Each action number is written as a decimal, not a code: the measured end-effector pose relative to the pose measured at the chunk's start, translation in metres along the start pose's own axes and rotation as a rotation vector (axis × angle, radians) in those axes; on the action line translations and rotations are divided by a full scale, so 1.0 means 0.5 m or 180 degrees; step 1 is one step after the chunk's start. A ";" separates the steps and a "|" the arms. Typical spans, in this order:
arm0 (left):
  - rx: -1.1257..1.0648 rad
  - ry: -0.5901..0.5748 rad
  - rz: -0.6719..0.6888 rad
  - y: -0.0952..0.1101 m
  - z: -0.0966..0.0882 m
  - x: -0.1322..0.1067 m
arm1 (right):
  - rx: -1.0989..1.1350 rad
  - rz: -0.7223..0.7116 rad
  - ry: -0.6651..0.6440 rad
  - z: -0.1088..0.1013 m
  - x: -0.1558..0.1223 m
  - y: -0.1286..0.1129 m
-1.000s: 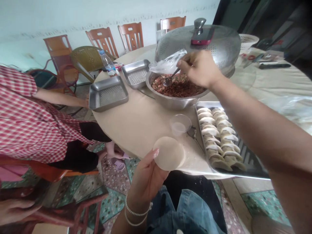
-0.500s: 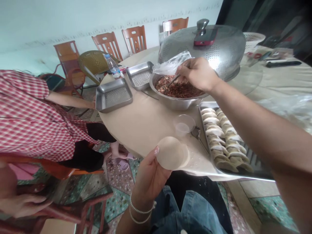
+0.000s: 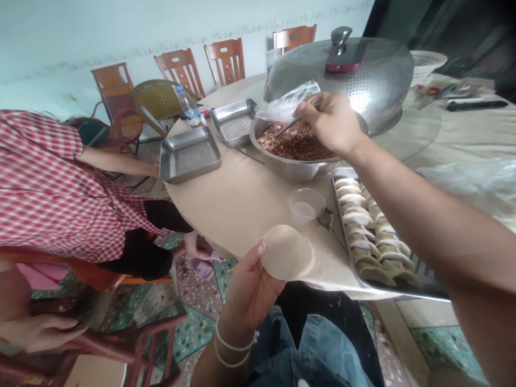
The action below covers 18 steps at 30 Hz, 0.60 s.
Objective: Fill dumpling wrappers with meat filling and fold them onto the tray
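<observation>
My left hand (image 3: 253, 290) holds a round, pale dumpling wrapper (image 3: 284, 252) between thumb and fingers near the table's front edge; another wrapper edge shows behind it. Over the steel bowl (image 3: 296, 171), my right hand (image 3: 336, 121) grips the handle of a metal spoon (image 3: 288, 126), whose tip is in the minced filling (image 3: 300, 148). A clear plastic bag (image 3: 286, 105) lies at the bowl's far rim, close to my right fingers. Folded dumplings (image 3: 357, 217) fill two rows of a metal tray (image 3: 347, 172), partly hidden under my right forearm.
A clear plastic cup (image 3: 307, 207) and a spoon (image 3: 332, 226) lie between bowl and wrapper. Two steel trays (image 3: 189, 156) stand at the left, beside a water bottle (image 3: 189, 107). Behind the bowl a large lid (image 3: 382, 70) carries a phone (image 3: 344, 59). A person in a checked shirt (image 3: 48, 188) stands left.
The spoon's handle has swung slightly and its tip has shifted in the filling with my right hand. My left hand keeps the wrapper nearly still. The view has shifted slightly.
</observation>
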State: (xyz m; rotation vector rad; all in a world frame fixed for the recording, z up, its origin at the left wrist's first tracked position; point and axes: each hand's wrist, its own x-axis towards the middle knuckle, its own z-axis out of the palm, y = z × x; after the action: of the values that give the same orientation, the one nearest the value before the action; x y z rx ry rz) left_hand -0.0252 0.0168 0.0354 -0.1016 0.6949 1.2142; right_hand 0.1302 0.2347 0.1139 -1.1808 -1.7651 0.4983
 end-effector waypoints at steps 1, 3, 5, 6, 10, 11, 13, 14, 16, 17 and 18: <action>0.0000 0.0007 0.0033 0.000 0.000 0.000 | -0.0011 0.0018 0.0010 0.001 0.000 -0.002; 0.0019 -0.0019 0.0121 -0.001 -0.004 0.000 | -0.0003 0.0057 0.0094 0.001 0.004 0.000; 0.0060 -0.0102 0.0169 -0.002 -0.010 0.001 | 0.0047 0.0109 0.0270 -0.001 0.009 0.009; 0.0082 -0.0162 0.0173 -0.002 -0.012 0.002 | 0.0082 0.0153 0.0367 -0.002 0.012 0.016; 0.0100 -0.0287 0.0144 0.000 -0.016 0.003 | 0.0247 0.0379 0.0623 -0.015 0.020 0.047; 0.0091 -0.0264 0.0136 0.001 -0.015 0.003 | 0.0294 0.0423 0.0686 -0.022 0.020 0.054; 0.0076 -0.0220 0.0123 0.003 -0.013 0.003 | 0.0404 0.0494 0.0817 -0.041 0.019 0.065; 0.0067 -0.0221 0.0126 0.003 -0.011 0.004 | 0.0457 0.0508 0.0891 -0.054 0.017 0.069; 0.0035 -0.0266 0.0127 0.003 -0.009 0.008 | 0.0522 0.0487 0.1021 -0.083 0.010 0.073; 0.0011 -0.0298 0.0123 0.002 -0.009 0.011 | 0.0531 0.0448 0.1086 -0.098 0.004 0.074; -0.0012 -0.0333 0.0107 0.001 -0.008 0.014 | 0.0527 0.0409 0.1126 -0.112 -0.003 0.075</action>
State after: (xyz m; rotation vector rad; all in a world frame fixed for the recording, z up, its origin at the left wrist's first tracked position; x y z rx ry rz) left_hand -0.0262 0.0209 0.0285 -0.0292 0.6051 1.2441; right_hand 0.1971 0.2419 0.1131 -1.1878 -1.3284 0.4684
